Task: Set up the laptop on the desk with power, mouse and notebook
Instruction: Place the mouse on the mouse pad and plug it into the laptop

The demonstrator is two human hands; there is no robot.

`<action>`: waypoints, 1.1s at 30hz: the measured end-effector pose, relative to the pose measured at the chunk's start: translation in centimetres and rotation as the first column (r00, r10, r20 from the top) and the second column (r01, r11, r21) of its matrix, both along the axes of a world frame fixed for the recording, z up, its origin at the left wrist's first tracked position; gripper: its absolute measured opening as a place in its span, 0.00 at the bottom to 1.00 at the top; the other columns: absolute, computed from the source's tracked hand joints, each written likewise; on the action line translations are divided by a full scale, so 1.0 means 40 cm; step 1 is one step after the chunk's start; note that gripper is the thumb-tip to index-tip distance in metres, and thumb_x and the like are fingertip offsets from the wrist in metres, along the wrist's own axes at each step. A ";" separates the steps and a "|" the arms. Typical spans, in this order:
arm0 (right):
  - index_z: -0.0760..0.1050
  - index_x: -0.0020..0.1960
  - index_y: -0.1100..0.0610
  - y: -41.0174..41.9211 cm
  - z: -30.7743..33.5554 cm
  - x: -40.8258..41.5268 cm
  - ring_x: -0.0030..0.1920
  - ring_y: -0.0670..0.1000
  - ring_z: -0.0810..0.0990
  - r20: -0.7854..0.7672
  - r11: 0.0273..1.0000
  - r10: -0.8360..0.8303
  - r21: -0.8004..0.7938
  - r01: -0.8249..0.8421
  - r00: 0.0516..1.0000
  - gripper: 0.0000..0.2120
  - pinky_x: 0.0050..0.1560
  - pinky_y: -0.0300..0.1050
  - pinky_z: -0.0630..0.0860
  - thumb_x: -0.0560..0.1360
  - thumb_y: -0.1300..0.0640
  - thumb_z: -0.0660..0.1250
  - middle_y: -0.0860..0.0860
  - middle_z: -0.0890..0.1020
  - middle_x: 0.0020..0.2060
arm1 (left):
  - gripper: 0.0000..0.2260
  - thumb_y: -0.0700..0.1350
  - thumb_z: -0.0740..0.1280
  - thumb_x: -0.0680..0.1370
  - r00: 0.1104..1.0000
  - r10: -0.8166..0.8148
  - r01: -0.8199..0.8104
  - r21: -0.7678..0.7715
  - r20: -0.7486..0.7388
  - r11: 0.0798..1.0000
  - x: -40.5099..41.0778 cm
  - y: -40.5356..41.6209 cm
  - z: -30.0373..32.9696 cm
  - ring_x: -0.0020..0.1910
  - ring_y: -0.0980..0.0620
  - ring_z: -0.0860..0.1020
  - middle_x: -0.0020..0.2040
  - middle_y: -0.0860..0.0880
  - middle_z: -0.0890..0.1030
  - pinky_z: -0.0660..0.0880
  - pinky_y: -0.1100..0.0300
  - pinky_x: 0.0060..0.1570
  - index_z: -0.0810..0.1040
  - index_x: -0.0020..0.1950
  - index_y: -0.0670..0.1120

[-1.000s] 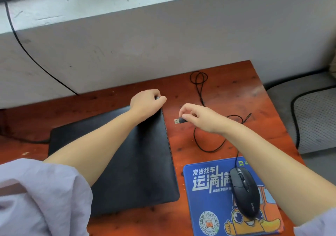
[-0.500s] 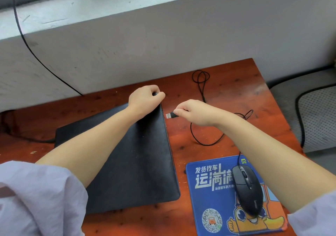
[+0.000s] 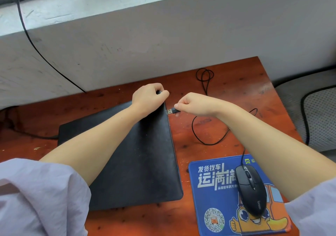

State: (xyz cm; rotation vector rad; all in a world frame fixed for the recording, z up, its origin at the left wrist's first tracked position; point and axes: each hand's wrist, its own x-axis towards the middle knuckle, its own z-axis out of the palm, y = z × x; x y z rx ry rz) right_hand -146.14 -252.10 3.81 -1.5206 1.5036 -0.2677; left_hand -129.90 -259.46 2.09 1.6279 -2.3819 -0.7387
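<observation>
A closed black laptop [image 3: 138, 159] lies flat on the reddish wooden desk [image 3: 236, 90]. My left hand [image 3: 148, 97] grips its far right corner. My right hand [image 3: 196, 105] pinches the mouse's USB plug [image 3: 171, 111], whose metal tip sits right at the laptop's right edge. The black mouse cable [image 3: 205, 137] loops across the desk behind my wrist. A black mouse [image 3: 251, 188] rests on a blue printed mouse pad [image 3: 216, 190] at the front right. No notebook is in view.
A grey concrete wall and ledge [image 3: 163, 26] rise behind the desk. A black cable [image 3: 36, 48] runs down the wall to the laptop's left side. Right of the desk lies a grey mesh cushion [image 3: 320, 112] with dark cables.
My right hand has carried the USB plug leftward until its tip reaches the laptop's right edge. My left hand has stayed on the laptop's far corner.
</observation>
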 end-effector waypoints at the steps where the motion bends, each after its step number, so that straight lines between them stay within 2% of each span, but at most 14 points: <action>1: 0.81 0.40 0.52 0.002 -0.001 0.002 0.16 0.45 0.57 0.002 1.000 0.000 0.004 0.000 1.000 0.17 0.18 0.36 0.54 0.78 0.48 0.56 0.45 0.58 0.13 | 0.10 0.51 0.60 0.71 1.000 0.002 -0.002 -0.001 -0.002 1.000 0.000 0.000 0.001 0.33 0.53 0.72 0.27 0.53 0.72 0.64 0.62 0.32 0.70 0.30 0.52; 5: 0.80 0.38 0.49 0.009 -0.004 0.007 0.16 0.45 0.57 0.016 1.000 -0.010 0.016 0.010 1.000 0.17 0.17 0.34 0.55 0.78 0.47 0.56 0.44 0.58 0.13 | 0.10 0.52 0.59 0.70 1.000 0.009 -0.009 -0.004 -0.011 1.000 0.004 -0.001 0.007 0.32 0.54 0.71 0.26 0.53 0.72 0.64 0.63 0.31 0.69 0.29 0.52; 7: 0.80 0.37 0.48 0.008 -0.002 0.003 0.20 0.44 0.57 0.024 1.000 -0.025 0.012 0.024 0.999 0.17 0.23 0.38 0.58 0.78 0.46 0.56 0.43 0.60 0.18 | 0.10 0.52 0.59 0.70 1.000 0.008 -0.008 -0.006 -0.015 1.000 0.003 -0.001 0.006 0.32 0.54 0.71 0.26 0.53 0.72 0.64 0.63 0.31 0.69 0.29 0.52; 9: 0.80 0.39 0.49 0.005 0.001 -0.003 0.24 0.47 0.58 0.047 0.999 -0.043 0.009 0.042 0.998 0.18 0.29 0.43 0.57 0.78 0.45 0.56 0.47 0.61 0.24 | 0.10 0.52 0.60 0.71 1.000 0.004 -0.004 -0.009 -0.013 1.000 0.002 0.000 0.004 0.32 0.54 0.71 0.27 0.53 0.72 0.64 0.63 0.31 0.71 0.30 0.52; 14: 0.82 0.42 0.53 0.005 0.012 -0.003 0.19 0.44 0.56 0.023 1.000 -0.018 -0.003 0.018 1.000 0.18 0.27 0.43 0.55 0.78 0.46 0.57 0.44 0.58 0.18 | 0.10 0.52 0.59 0.71 1.000 -0.007 0.007 -0.005 -0.019 1.000 0.001 0.003 0.000 0.32 0.54 0.72 0.27 0.53 0.72 0.64 0.62 0.31 0.72 0.32 0.51; 18: 0.82 0.41 0.53 0.005 0.016 0.003 0.22 0.46 0.57 0.014 1.000 0.005 0.006 -0.005 1.000 0.18 0.28 0.43 0.57 0.78 0.47 0.57 0.46 0.61 0.24 | 0.09 0.52 0.59 0.70 1.000 -0.007 0.007 -0.002 -0.023 1.000 -0.001 0.006 0.002 0.32 0.53 0.72 0.27 0.53 0.72 0.64 0.60 0.31 0.72 0.31 0.51; 20: 0.81 0.41 0.55 0.004 0.015 0.007 0.21 0.45 0.56 0.003 1.000 0.005 0.001 -0.005 1.000 0.18 0.27 0.42 0.56 0.78 0.48 0.57 0.44 0.59 0.22 | 0.09 0.52 0.59 0.69 1.000 -0.003 0.003 -0.002 -0.023 1.000 -0.002 0.008 0.002 0.32 0.53 0.72 0.27 0.52 0.72 0.64 0.60 0.31 0.72 0.31 0.51; 23: 0.73 0.37 0.59 0.001 0.007 0.015 0.21 0.45 0.56 0.018 1.000 -0.004 -0.020 0.004 1.000 0.17 0.28 0.43 0.56 0.78 0.50 0.57 0.44 0.58 0.22 | 0.09 0.51 0.59 0.70 1.000 0.002 -0.002 -0.005 -0.022 1.000 -0.001 0.007 0.000 0.31 0.54 0.72 0.27 0.53 0.72 0.64 0.61 0.31 0.73 0.33 0.49; 24: 0.73 0.39 0.58 0.001 0.003 0.016 0.23 0.44 0.60 0.020 0.999 0.001 -0.039 0.000 1.000 0.14 0.29 0.42 0.59 0.78 0.50 0.58 0.44 0.62 0.24 | 0.09 0.51 0.59 0.70 1.000 0.002 -0.002 -0.004 -0.025 1.000 -0.001 0.006 -0.001 0.31 0.54 0.71 0.26 0.53 0.72 0.64 0.61 0.31 0.73 0.33 0.49; 26: 0.75 0.51 0.53 0.008 -0.007 0.015 0.31 0.42 0.69 0.015 0.997 -0.006 -0.080 0.007 1.000 0.09 0.33 0.36 0.65 0.76 0.51 0.60 0.43 0.72 0.33 | 0.09 0.51 0.59 0.70 1.000 -0.003 0.003 -0.006 -0.023 1.000 -0.001 0.005 -0.002 0.31 0.54 0.71 0.26 0.53 0.72 0.63 0.61 0.31 0.73 0.33 0.49; 28: 0.70 0.54 0.48 0.025 -0.017 0.012 0.32 0.43 0.71 0.049 0.991 -0.035 -0.131 0.041 0.998 0.08 0.28 0.29 0.66 0.75 0.51 0.63 0.44 0.75 0.38 | 0.09 0.51 0.59 0.69 1.000 -0.007 0.007 -0.011 -0.020 1.000 -0.001 0.004 -0.004 0.32 0.53 0.72 0.27 0.53 0.72 0.64 0.62 0.31 0.73 0.33 0.50; 30: 0.68 0.50 0.48 0.044 -0.032 0.013 0.31 0.48 0.71 0.065 0.974 -0.045 -0.217 0.058 0.997 0.06 0.28 0.35 0.69 0.74 0.54 0.64 0.48 0.78 0.38 | 0.09 0.51 0.59 0.70 1.000 -0.001 0.001 -0.016 -0.019 1.000 0.000 0.002 -0.006 0.33 0.52 0.72 0.27 0.52 0.72 0.64 0.61 0.31 0.74 0.34 0.49; 33: 0.69 0.47 0.51 0.064 -0.044 0.023 0.35 0.54 0.75 0.045 0.943 -0.080 -0.319 0.090 0.996 0.04 0.38 0.50 0.74 0.75 0.56 0.65 0.52 0.81 0.41 | 0.10 0.51 0.60 0.70 1.000 0.005 -0.005 -0.016 -0.021 1.000 -0.002 0.002 -0.012 0.32 0.54 0.71 0.27 0.53 0.72 0.64 0.62 0.31 0.75 0.35 0.48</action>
